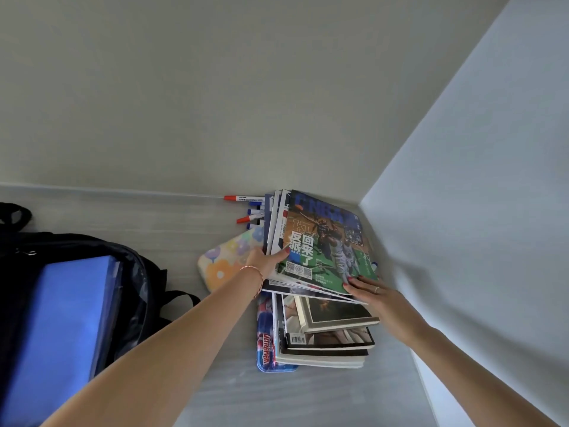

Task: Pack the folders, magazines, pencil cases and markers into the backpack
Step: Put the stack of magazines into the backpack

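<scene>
Left fingers [284, 251] curled over the left edge of the upper magazines [320, 241], thumb on the cover, pinching several copies; right fingers [354, 283] lay flat and nearly closed on the near right corner of the same bundle, pressing rather than gripping; left hand [264, 260] and right hand [380, 295] thus bracketed the bundle near the tabletop's [184, 220] far right corner. The bundle sat tilted, raised off a lower stack [329, 340]. To do this well, both hands should probably square the fanned edges before carrying, lest inner copies slip out. Markers [249, 212] lay against the far edge, partly under the magazines; a floral case [224, 260] lay beneath the left wrist; a second case [266, 343] lay under the lower stack. The backpack [144, 272] stood open at the left edge, blue folders [64, 328] inside; nothing blocked the path between.
</scene>
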